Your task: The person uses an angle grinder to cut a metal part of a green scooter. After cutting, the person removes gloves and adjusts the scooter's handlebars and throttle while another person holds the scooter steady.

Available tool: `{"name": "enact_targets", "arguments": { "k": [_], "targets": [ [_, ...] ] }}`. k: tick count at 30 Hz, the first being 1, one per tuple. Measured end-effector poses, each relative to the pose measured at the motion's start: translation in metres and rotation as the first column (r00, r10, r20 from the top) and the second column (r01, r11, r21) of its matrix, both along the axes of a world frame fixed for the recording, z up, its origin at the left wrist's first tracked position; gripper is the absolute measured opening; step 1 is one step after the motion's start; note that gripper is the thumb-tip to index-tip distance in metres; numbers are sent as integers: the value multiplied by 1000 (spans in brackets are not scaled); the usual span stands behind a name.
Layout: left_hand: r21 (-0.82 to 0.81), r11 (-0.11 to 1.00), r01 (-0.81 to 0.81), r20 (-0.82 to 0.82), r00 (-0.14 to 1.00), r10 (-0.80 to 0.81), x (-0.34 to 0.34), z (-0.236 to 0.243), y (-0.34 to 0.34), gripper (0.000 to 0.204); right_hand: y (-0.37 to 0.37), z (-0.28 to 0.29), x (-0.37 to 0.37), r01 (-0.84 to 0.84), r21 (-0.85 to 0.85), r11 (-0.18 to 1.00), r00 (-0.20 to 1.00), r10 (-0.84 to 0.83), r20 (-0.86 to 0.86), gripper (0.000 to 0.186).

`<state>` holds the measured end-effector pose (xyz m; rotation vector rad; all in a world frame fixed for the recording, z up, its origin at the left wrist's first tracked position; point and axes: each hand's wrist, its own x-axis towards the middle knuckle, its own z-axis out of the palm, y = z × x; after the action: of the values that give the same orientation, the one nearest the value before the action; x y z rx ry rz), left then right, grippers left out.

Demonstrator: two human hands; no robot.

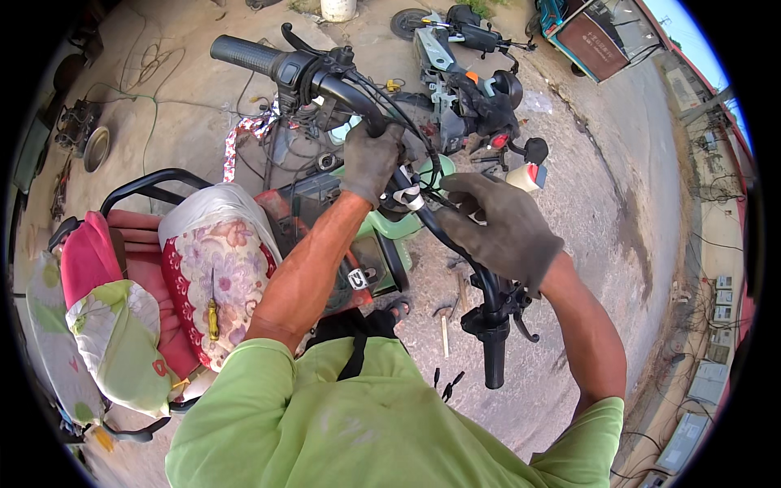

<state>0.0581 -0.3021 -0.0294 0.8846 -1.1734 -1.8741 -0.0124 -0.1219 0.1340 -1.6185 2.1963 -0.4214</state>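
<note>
A black handlebar (346,93) runs slantwise across the middle, with a ribbed grip (244,54) at its upper left and another grip (494,363) at its lower right. Grey-gloved, my left hand (372,163) is closed round the bar left of its centre. My right hand (508,232), in a matching glove, is just right of the bar's middle. Its fingers are bent toward the thumb, with a small pale bit showing between them that I cannot make out. A silver clamp-like piece (409,197) sits on the bar between my hands. Black cables (423,146) loop beside it.
At left, a floral-covered seat (228,260) bears a yellow-handled screwdriver (213,317). A partly stripped scooter (468,98) stands ahead, near loose cables (281,154) on the ground. A hammer (444,329) lies below the bar. A three-wheeled vehicle (598,41) stands at far right.
</note>
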Motion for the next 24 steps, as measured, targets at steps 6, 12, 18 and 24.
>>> {"name": "enact_targets", "arguments": {
  "k": [6,12,18,24],
  "targets": [
    [-264,962,-76,151,981,119,-2,-3,2,22,-73,-83,0,88,415,906,992,-41,-121,51],
    [-317,946,-66,166,978,124,9,-25,-9,18,-60,-85,-19,-76,698,712,983,172,-68,61],
    [-103,983,-152,71,985,160,-4,-44,-18,16,-61,-74,-38,-124,718,685,972,230,-51,58],
    [145,980,-139,-103,983,155,8,-31,-15,18,-34,-46,-45,-50,427,903,922,-122,367,33]
  ]
}}
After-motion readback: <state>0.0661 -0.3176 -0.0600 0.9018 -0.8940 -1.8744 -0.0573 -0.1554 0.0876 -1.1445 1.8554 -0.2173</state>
